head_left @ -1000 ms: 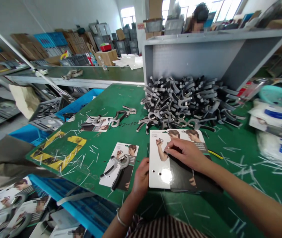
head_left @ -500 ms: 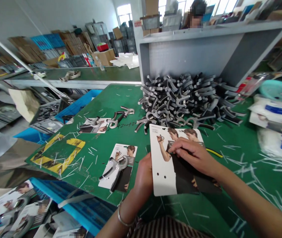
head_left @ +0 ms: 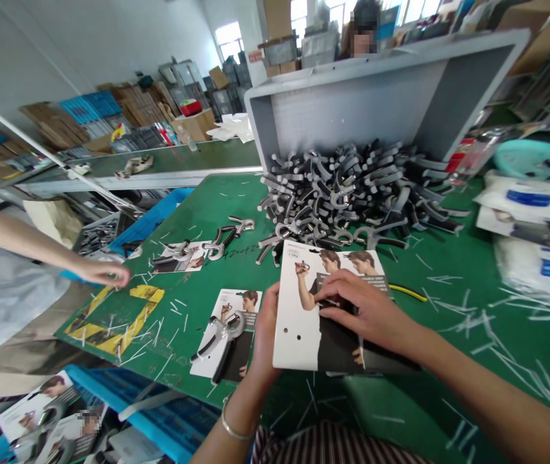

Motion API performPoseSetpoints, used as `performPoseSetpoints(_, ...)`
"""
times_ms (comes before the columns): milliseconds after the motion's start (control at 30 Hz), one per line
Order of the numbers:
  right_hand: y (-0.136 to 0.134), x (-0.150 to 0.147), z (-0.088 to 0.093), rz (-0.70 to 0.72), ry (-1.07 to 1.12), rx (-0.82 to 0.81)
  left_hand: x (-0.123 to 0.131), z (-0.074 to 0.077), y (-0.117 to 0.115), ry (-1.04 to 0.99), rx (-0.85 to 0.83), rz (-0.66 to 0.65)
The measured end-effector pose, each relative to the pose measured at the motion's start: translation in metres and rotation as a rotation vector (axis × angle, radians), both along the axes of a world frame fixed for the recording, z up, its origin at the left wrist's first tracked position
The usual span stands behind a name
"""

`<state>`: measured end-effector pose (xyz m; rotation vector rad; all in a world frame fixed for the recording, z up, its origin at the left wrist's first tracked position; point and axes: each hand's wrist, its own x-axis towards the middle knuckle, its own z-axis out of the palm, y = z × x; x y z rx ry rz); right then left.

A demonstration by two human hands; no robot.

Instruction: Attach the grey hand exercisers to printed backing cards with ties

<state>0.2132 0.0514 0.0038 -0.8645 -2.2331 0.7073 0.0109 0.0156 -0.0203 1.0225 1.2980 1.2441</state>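
My left hand (head_left: 266, 325) grips printed backing cards (head_left: 299, 354) by their left side, its fingers mostly hidden behind them. At least two cards overlap, fanned to the right, and the front one has two small punched holes. My right hand (head_left: 352, 299) lies across the front of the cards, thumb and forefinger drawn close together; whatever they pinch is hidden. To the left, a hand grip strengthener (head_left: 227, 328) with grey and black handles rests on another card (head_left: 214, 303). Behind the cards lies a heap of similar hand grips (head_left: 342, 190).
A grey bin (head_left: 337, 116) stands tipped behind the heap. Yellow-handled cutters (head_left: 407, 292) and scattered white strips (head_left: 511, 367) lie at right, near plastic bags (head_left: 540, 270). A blue crate (head_left: 159, 399) holds carded grips at lower left. A co-worker's hand (head_left: 111, 273) reaches over the table's left corner.
A co-worker's arm has come in from the left. The camera view has shifted, and the cards appear slightly further left. My right thumb and forefinger sit a little further apart on the cards.
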Motion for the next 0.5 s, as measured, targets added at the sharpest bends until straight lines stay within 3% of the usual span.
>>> performPoseSetpoints(200,0.000,-0.007,-0.003,-0.061,0.121,-0.045,-0.013,0.006,-0.002,-0.189,-0.063,-0.011)
performPoseSetpoints(267,-0.002,-0.007,-0.004,-0.088,0.222,-0.130,-0.018,0.009,-0.005,-0.194,-0.083,-0.005)
performPoseSetpoints(400,-0.010,0.000,-0.001,-0.224,0.507,-0.361,-0.016,0.016,-0.013,-0.120,-0.208,-0.114)
performPoseSetpoints(500,-0.020,0.033,-0.011,-0.424,0.629,-0.310,-0.010,0.021,-0.014,-0.166,-0.270,-0.117)
